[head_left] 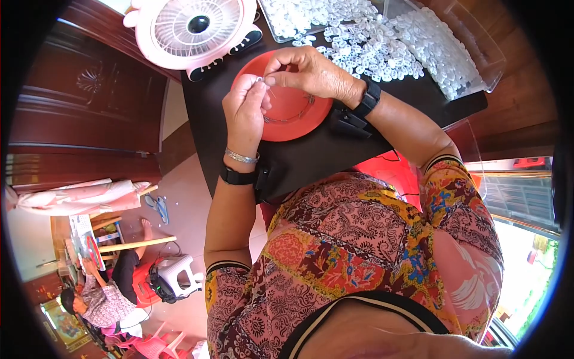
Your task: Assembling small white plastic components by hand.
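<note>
Over the red plate (302,127) my two hands meet, fingertips pinched together at its left side. My left hand (245,113) is closed, thumb and forefinger pressed on something tiny. From the other side my right hand (311,73) pinches at the same spot, its thumb touching the left fingertips. What they hold is too small and too covered to name; a thin wire-like line shows just below the fingers. Inside the plate, small dark metal-looking bits (293,120) lie in a curved row along the near rim.
Heaps of small clear plastic pieces (371,51) cover the far right of the black table (311,158), some in a clear tray (478,66). A pink fan (200,45) stands far left. Another person (110,302) sits at the lower left, near a white stool (179,275).
</note>
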Demonstrator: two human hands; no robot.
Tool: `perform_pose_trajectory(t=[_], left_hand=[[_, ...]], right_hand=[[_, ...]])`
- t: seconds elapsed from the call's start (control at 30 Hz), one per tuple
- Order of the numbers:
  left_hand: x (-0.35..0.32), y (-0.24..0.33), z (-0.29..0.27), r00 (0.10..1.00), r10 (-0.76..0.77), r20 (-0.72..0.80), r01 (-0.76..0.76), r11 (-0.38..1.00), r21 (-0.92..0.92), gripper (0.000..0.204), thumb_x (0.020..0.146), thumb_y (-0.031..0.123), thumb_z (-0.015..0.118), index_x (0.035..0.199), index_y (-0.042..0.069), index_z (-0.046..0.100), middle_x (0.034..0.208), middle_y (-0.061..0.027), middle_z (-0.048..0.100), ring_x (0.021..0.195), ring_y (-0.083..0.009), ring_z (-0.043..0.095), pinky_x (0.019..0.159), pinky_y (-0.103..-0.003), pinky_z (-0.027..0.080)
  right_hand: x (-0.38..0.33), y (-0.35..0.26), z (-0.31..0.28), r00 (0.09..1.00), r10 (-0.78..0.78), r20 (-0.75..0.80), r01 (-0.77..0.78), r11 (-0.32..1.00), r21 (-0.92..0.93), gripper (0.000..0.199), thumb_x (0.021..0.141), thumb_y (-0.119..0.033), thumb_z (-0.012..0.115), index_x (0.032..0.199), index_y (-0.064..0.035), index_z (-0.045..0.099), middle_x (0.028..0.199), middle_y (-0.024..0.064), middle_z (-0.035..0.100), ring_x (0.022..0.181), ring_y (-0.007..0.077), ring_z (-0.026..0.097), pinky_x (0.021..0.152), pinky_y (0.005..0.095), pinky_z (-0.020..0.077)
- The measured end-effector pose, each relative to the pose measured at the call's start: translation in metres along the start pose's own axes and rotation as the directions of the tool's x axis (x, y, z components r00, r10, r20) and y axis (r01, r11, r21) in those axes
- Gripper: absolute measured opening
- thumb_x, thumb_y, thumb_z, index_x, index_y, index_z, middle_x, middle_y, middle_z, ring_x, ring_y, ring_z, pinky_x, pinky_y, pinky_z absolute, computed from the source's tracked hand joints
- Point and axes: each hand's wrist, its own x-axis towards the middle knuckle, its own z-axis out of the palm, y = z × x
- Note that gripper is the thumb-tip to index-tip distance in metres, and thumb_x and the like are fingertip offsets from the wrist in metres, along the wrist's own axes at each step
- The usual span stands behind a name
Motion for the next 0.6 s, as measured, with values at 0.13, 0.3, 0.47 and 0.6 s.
perform_pose_trajectory(t=[0.13, 0.3, 0.47, 0.6], left_hand=[[0.002, 0.0, 0.001, 0.999, -0.01, 0.041, 0.007, 0.997, 0.077, 0.014, 0.089, 0.013, 0.053, 0.083, 0.001, 0.058, 0.063, -0.0006, 0.055, 0.056, -0.0065, 0.051, 0.05, -0.02, 0.039], [0.005, 0.0, -0.004, 0.994, -0.063, 0.091, 0.066, 0.997, -0.032, 0.016, 0.088, 0.015, 0.053, 0.081, 0.002, 0.058, 0.065, -0.0016, 0.056, 0.055, -0.0077, 0.051, 0.05, -0.02, 0.039], [0.008, 0.003, -0.01, 0.996, -0.056, -0.075, 0.042, 0.984, -0.175, 0.015, 0.087, 0.013, 0.052, 0.081, 0.0, 0.058, 0.064, -0.004, 0.055, 0.052, -0.0119, 0.053, 0.048, -0.021, 0.039], [0.009, 0.001, -0.015, 0.989, -0.06, -0.137, 0.029, 0.975, -0.22, 0.016, 0.087, 0.014, 0.052, 0.079, 0.001, 0.058, 0.063, -0.004, 0.055, 0.052, -0.0123, 0.053, 0.048, -0.022, 0.039]], right_hand=[[-0.001, -0.006, -0.005, 1.0, 0.025, 0.009, -0.024, 0.998, -0.057, 0.009, 0.086, -0.009, 0.063, 0.087, -0.0005, 0.063, 0.079, 0.0004, 0.063, 0.075, 0.0057, 0.055, 0.071, 0.0234, 0.0456], [0.0, -0.005, -0.004, 0.997, -0.078, -0.004, 0.076, 0.98, -0.183, 0.008, 0.084, -0.008, 0.064, 0.086, -0.0008, 0.062, 0.079, 0.0037, 0.063, 0.074, 0.0104, 0.058, 0.07, 0.0256, 0.0468], [0.003, 0.013, -0.019, 0.995, -0.097, 0.022, 0.095, 0.853, -0.513, 0.015, 0.083, -0.011, 0.063, 0.095, -0.0032, 0.065, 0.088, 0.0085, 0.063, 0.084, 0.0239, 0.063, 0.074, 0.0303, 0.0491], [0.003, 0.037, -0.022, 0.967, -0.049, 0.25, 0.207, 0.723, -0.659, 0.02, 0.081, -0.015, 0.061, 0.098, -0.0067, 0.066, 0.094, 0.0081, 0.06, 0.093, 0.0287, 0.057, 0.079, 0.0374, 0.0482]])
